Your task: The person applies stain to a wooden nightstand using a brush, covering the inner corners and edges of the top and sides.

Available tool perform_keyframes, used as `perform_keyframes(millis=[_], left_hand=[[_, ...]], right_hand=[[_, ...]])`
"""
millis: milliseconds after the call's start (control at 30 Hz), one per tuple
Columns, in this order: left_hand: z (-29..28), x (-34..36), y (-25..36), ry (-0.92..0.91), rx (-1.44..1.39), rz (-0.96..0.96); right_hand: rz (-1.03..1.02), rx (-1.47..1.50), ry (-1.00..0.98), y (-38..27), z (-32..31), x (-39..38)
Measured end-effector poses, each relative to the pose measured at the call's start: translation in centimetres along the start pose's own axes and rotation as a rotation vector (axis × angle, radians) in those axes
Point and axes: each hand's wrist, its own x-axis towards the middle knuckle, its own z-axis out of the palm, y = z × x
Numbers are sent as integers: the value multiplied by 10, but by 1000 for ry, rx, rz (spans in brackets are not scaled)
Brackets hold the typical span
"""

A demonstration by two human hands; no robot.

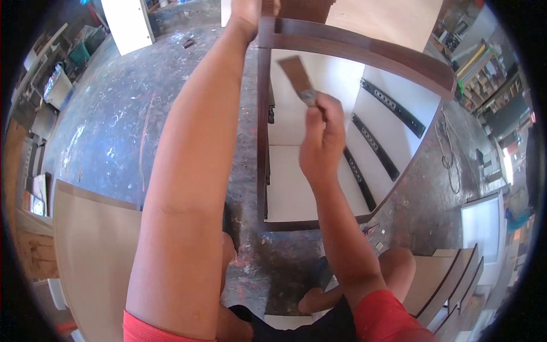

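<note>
In my right hand (325, 137) is a putty knife (296, 75), its broad brownish blade pointing up and to the left. The fingers are wrapped round its handle, in front of the open side of a cabinet (353, 41). That cabinet has dark brown edges and a white inside. Black metal drawer slides (393, 106) run along its right inner wall, with more partly visible on the left one. My left arm reaches far forward, and my left hand (246, 16) is at the cabinet's far left corner. The top of the picture cuts off its fingers.
A large beige panel (97, 256) lies at the left. Several boards (441, 279) with dark edges are at the lower right, near a white framed panel (481, 228). A cable (449, 157) lies on the stained floor (114, 131). A white board (126, 25) stands at the far left.
</note>
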Motion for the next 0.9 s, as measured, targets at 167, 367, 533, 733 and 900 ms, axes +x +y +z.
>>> perform_keyframes(millis=[167, 367, 533, 733, 900], left_hand=[[9, -22, 12, 61, 39, 1], [16, -32, 20, 95, 113, 71], [20, -36, 22, 121, 81, 51], [21, -39, 20, 165, 62, 138], [19, -33, 19, 97, 60, 130]], right_hand=[[149, -2, -71, -19, -36, -24], [201, 111, -136, -39, -54, -43], [260, -101, -270, -71, -56, -29], [295, -171, -330, -98, -34, -10], [310, -209, -368, -99, -13, -9]])
